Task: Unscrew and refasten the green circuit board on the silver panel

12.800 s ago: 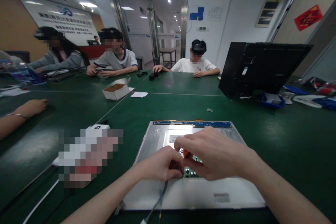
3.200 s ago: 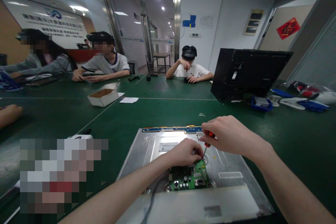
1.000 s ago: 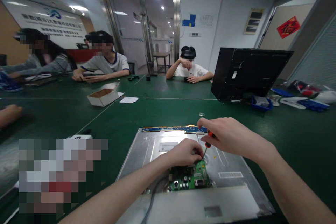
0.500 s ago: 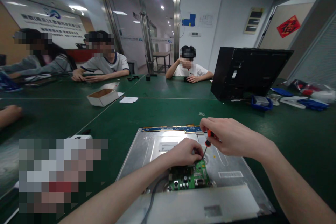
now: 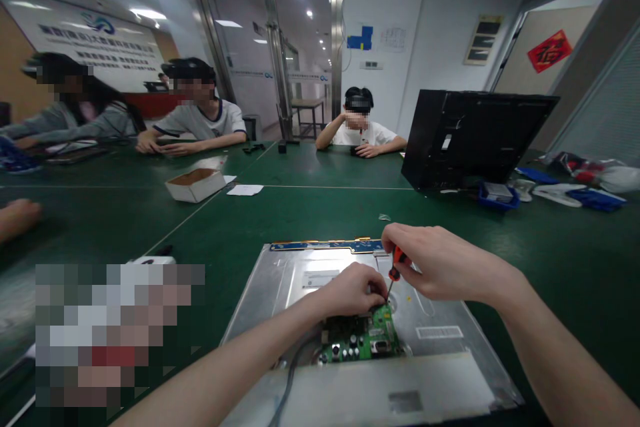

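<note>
A screwdriver point(image 5: 395, 268) with a red and black handle is gripped by my right hand point(image 5: 425, 260), its shaft slanting down to the upper corner of a green circuit board point(image 5: 373, 340). Beside the screwdriver's tip, my left hand point(image 5: 357, 290) has its fingers curled and pressed together at the board's edge. What those fingers pinch, if anything, is hidden. The board rests on the silver metal back of a display panel point(image 5: 440, 353), which lies flat on the table. A narrow blue circuit strip point(image 5: 320, 247) runs along the panel's far edge.
A grey cable point(image 5: 290, 380) runs from the board toward me. Beyond the panel stand a black monitor housing point(image 5: 475, 137) and a blue tray point(image 5: 500, 197) at right, and a white open box point(image 5: 196, 185) at left. Several people sit around the green table point(image 5: 310, 210).
Almost nothing differs. The screwdriver's handle has shifted very slightly in my right hand; my left hand stays in place at the board.
</note>
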`<state>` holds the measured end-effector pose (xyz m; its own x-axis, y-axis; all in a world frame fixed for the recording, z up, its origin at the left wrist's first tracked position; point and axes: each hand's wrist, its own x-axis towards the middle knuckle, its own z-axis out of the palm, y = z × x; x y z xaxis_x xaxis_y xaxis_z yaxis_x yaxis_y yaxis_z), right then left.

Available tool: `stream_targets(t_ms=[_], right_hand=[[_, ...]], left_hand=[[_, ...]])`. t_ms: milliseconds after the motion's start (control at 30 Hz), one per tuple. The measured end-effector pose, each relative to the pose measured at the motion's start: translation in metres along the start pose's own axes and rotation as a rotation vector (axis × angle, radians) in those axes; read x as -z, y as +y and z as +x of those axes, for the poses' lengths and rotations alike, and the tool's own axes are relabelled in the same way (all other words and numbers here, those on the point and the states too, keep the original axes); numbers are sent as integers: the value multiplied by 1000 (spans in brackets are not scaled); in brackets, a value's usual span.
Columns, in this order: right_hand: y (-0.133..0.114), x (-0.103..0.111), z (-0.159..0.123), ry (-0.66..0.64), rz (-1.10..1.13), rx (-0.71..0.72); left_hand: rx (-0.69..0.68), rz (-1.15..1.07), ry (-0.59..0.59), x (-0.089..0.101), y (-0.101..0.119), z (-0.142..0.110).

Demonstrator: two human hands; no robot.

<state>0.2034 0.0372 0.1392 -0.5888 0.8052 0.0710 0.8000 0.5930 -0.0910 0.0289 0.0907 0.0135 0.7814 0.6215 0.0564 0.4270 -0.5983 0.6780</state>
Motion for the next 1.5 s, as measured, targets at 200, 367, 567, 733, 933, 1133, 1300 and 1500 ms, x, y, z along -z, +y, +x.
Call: stream_targets(t_ms=[200, 367, 567, 733, 933, 1133, 1300, 1500], right_hand=[[0, -2, 5, -4, -66, -78], [0, -2, 8, -10, -116, -154], [-2, 0, 2, 0, -17, -13], [-2, -2, 6, 18, -58, -62], [-2, -2, 8, 5, -91, -84], [-5, 2, 1, -9, 18, -6], [-5, 0, 6, -10, -51, -79], [-4, -1, 7, -14, -131, -104]], left_hand=[[16, 8, -8, 0, 0, 1], [10, -6, -22, 0, -1, 1], [16, -6, -6, 0, 0, 0], [17, -2, -14, 0, 0, 1], [4, -22, -18, 1, 1, 0], [12, -1, -6, 0, 1, 1], [4, -6, -13, 0, 0, 0], [3, -13, -22, 0, 0, 0]])
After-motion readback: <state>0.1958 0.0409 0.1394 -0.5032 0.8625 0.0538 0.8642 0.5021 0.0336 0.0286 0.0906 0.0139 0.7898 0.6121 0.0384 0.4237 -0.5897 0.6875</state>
